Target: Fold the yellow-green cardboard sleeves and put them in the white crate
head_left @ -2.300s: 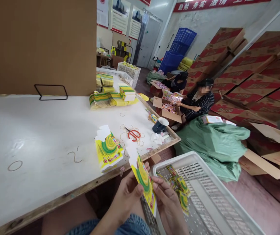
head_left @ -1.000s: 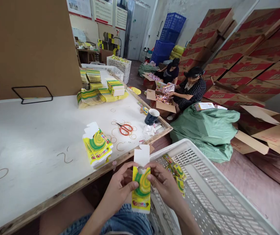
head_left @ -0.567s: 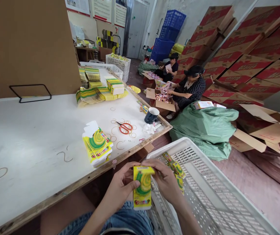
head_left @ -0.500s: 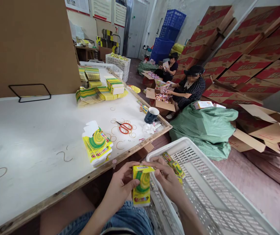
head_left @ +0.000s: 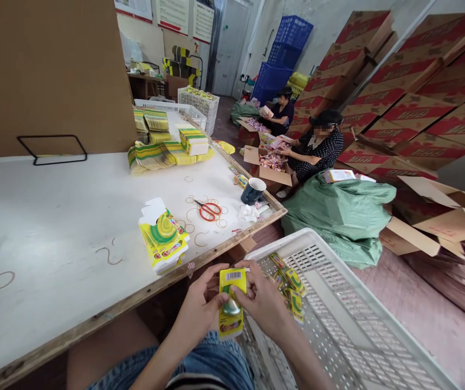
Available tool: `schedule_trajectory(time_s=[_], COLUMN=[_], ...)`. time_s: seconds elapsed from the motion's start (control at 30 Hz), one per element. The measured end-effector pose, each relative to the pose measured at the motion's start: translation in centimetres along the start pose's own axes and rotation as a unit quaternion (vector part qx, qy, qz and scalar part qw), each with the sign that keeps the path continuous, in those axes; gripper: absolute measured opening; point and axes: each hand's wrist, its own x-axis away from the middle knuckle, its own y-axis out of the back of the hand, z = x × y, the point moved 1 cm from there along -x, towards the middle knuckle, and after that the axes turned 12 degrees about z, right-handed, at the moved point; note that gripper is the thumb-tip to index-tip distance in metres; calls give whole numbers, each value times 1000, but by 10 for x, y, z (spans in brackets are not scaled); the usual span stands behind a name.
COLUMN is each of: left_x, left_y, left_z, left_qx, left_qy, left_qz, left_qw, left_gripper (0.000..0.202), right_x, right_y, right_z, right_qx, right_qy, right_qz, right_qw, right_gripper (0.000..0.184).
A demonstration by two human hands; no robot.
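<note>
Above my lap, a small yellow and green box (head_left: 231, 319) is held between both hands, its barcode end tilted up toward me. My left hand (head_left: 202, 300) grips its left side, thumb on the front. From the other side, my right hand (head_left: 263, 298) presses its thumb on the box's front, with fingers behind the top edge. A stack of flat yellow cartons (head_left: 165, 238) lies at the table edge, left of my hands. Several filled-looking yellow boxes (head_left: 295, 300) lie in the white plastic crate (head_left: 317, 238) beside my right hand.
On the white table (head_left: 65, 216) lie red-handled scissors (head_left: 208, 210) among rubber bands, a dark mug (head_left: 252, 191) and rows of bundled cartons (head_left: 155, 156). A green sack (head_left: 334, 216) stands beyond the crate. Two people sit near open boxes; stacked cartons (head_left: 395, 81) line the wall.
The top flap of the box has been folded down, and the barcode end now faces me. My right hand has moved in, its thumb now on the box front.
</note>
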Motion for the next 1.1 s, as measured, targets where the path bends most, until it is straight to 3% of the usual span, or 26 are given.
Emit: schedule_trajectory(time_s=[0.1,0.23,0.4,0.63,0.83,0.9,0.97,1.03,1.1], left_x=[0,-1,1,-1,0,2,4,7,9], left_y=[0,-3,-5,-4,-4,-4,-1,5,11], left_z=[-2,-6,-8,-7,6,4,-3,-13,-21], left_qx=[10,18,37,61,9,-12,-96,-245,-381], left_qy=[-5,3,2,9,11,3,-37,-109,-171], left_qz=[-6,1,-3,13,-4,-5,-15,-59,-157], left_qw=[1000,1000,999,998,1000,1000,995,962,895], left_gripper=[46,45,42,46,46,47,47,46,47], right_x=[1,2,5,2,0,1,2,1,-6], right_y=[4,8,3,4,-5,3,21,41,51], right_z=[-5,-14,-14,-16,-17,-18,-22,-25,-21], right_qx=[-29,-101,-241,-272,-186,-135,-53,69,150], right_qy=[38,67,42,50,77,79,68,53,55], right_qz=[-4,-57,-25,-17,-2,0,-51,-147,-206], right_qw=[999,991,969,961,979,988,995,985,965], right_gripper=[31,21,17,18,14,13,15,16,17])
